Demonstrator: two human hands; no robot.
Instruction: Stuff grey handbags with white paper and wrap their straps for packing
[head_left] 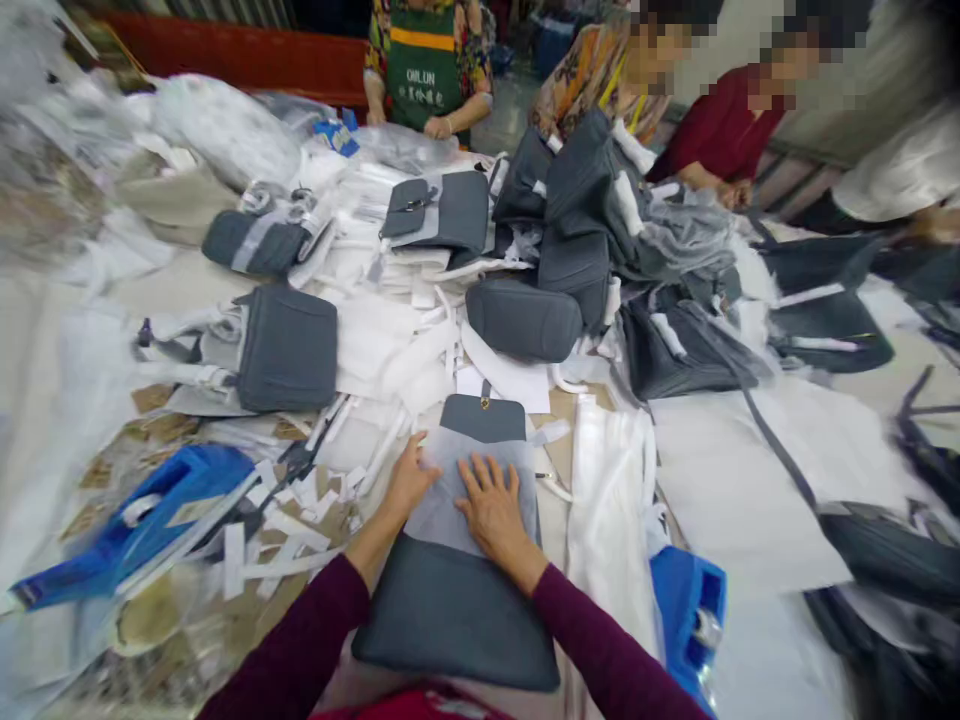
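Observation:
A dark grey leather-look bag (457,610) lies flat in front of me, its narrower flap end pointing away. Across its middle is a pale translucent wrapping sheet (442,500). My right hand (491,500) rests palm down on that sheet with the fingers spread. At the sheet's left edge is my left hand (409,480), its thumb and fingers apart, touching the edge of the bag. Beyond the fingers, the bag's flap (480,418) carries a small strap with a gold-coloured clasp (485,402).
Blue tape dispensers stand left (161,510) and right (686,610). Paper strips (300,530) litter the left side. Several grey bags, one a boxy bag (289,348), lie around, with a bag pile (581,200) behind. White sheets (735,480) lie right. Co-workers, one in a green apron (422,70), stand across the table.

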